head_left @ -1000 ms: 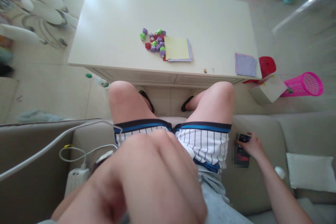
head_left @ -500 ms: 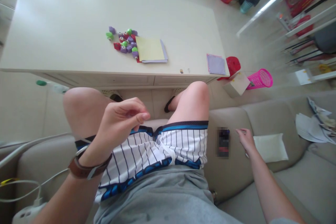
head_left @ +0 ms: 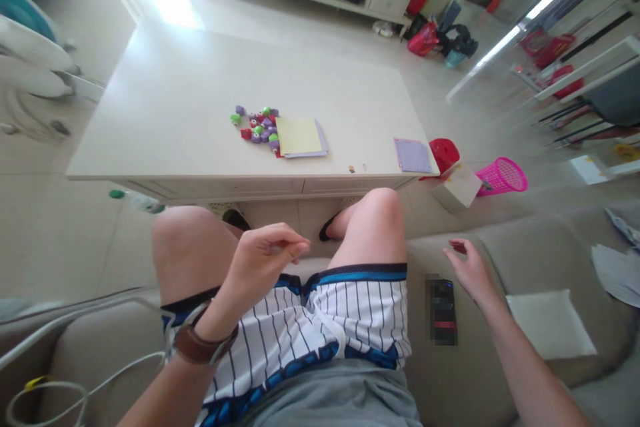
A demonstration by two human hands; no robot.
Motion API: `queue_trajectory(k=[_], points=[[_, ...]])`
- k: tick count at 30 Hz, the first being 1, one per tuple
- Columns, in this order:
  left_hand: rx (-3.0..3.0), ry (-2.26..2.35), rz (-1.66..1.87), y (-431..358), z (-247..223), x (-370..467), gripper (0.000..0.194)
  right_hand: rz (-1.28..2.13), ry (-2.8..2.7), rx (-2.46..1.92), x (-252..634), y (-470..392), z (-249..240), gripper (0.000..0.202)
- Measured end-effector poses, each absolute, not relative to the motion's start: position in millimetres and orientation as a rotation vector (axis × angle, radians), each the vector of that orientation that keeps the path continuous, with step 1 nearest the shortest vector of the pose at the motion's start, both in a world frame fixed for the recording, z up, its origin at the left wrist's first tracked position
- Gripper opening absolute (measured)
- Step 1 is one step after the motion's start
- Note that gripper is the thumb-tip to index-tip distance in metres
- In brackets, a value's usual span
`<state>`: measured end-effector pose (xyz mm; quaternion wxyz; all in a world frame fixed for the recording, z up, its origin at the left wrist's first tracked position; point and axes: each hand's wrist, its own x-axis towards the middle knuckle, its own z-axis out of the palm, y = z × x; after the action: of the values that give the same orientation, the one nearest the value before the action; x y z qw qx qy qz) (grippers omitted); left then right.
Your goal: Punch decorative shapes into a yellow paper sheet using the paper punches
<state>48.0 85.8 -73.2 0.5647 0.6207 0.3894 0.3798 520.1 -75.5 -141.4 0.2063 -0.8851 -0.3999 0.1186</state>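
Observation:
My left hand (head_left: pixel 267 257), with a brown watch strap (head_left: pixel 200 340) at the wrist, hangs above my lap. Its thumb and fingers are pressed together, and whatever may be between them is too small to make out. Over the sofa seat on the right, my right hand (head_left: pixel 470 270) has its fingers apart and holds nothing. A dark phone-like object (head_left: pixel 445 313), partly blurred, lies on the sofa just left of it. On the white table (head_left: pixel 200 80) rest a yellow paper pad (head_left: pixel 300 137), several coloured beads (head_left: pixel 257 125) beside it, and a purple square (head_left: pixel 413 155).
A white packet (head_left: pixel 550 325) and papers (head_left: pixel 617 273) lie on the sofa (head_left: pixel 530 250) to the right. Beyond the table's right end stand a pink basket (head_left: pixel 503 177) and a white box (head_left: pixel 457 185). A white cable (head_left: pixel 120 367) runs along the left side.
The view has tilted up, bringing the cabinet beyond the table into sight. My right hand's fingers have spread and it has moved nearer the table; my left hand keeps its pinch.

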Motion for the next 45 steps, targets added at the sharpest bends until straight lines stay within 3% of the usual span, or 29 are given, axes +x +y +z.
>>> queue_trajectory(k=[6, 12, 17, 21, 24, 27, 29, 31, 36, 45], points=[[1.395, 0.974, 1.005, 109, -70, 88, 0.029, 0.189, -1.627, -2.065, 426, 46, -96, 0.025], [1.271, 0.926, 1.084, 181, -66, 137, 0.021, 0.281, -1.863, -1.702, 321, 175, -71, 0.018], [1.604, 1.193, 1.04, 287, -90, 127, 0.011, 0.429, -1.846, -1.777, 289, 272, -94, 0.019], [1.869, 1.622, 0.674, 362, -141, 93, 0.014, 0.671, -1.817, -2.114, 301, 331, -142, 0.035], [1.992, 1.809, 0.496, 385, -177, 74, 0.026, 0.726, -1.805, -2.342, 315, 353, -174, 0.044], [2.0, 1.76, 0.211, 388, -196, 72, 0.009, 0.745, -1.849, -2.426, 326, 365, -191, 0.046], [2.022, 1.71, 0.074, 386, -201, 78, 0.009, 0.771, -1.867, -2.443, 331, 374, -198, 0.043], [2.104, 1.694, 0.071, 386, -203, 85, 0.006, 0.817, -1.894, -2.447, 334, 381, -204, 0.042], [2.231, 1.685, 0.15, 395, -201, 78, 0.02, 0.827, -1.953, -2.423, 334, 388, -216, 0.039], [2.09, 1.599, 0.229, 411, -216, 47, 0.032, 0.85, -1.949, -2.457, 321, 387, -211, 0.055]])
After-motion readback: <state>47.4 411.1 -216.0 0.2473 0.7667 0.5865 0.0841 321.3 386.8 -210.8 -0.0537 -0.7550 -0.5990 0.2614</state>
